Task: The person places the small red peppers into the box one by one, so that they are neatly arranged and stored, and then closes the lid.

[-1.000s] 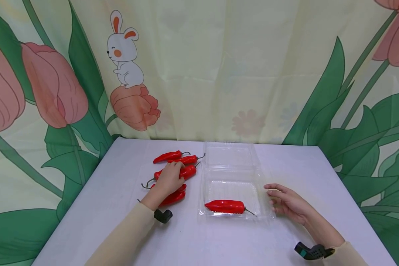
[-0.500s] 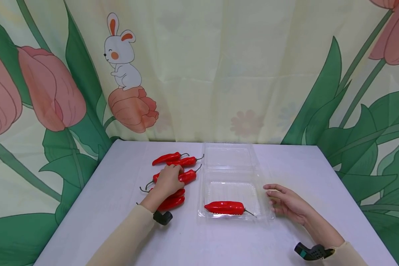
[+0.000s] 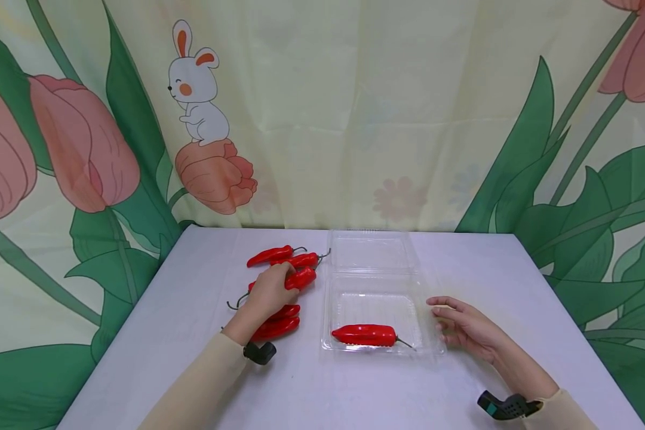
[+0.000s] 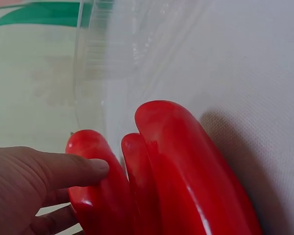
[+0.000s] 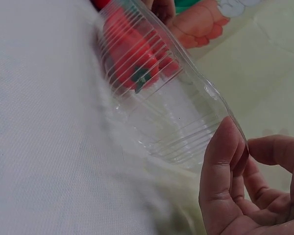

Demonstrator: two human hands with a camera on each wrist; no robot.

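Observation:
My left hand grips a red chili pepper in the group at the left, with the pepper's stem end pointing away to the right. In the left wrist view the thumb lies along this pepper's side, beside two other red peppers. A clear plastic clamshell box stands open in the middle, its lid laid back. One red pepper lies along the box's near side, stem to the right. At the box's right edge, my right hand pinches the thin rim between thumb and fingers.
Behind the left hand lie two more red peppers; others lie just in front of it. A white cloth covers the table. At the back hangs a curtain printed with tulips and a rabbit.
The pepper in my left hand has shifted slightly and now sits nearer the pepper behind it, with a wider gap to those in front. My right hand stays at the box's edge.

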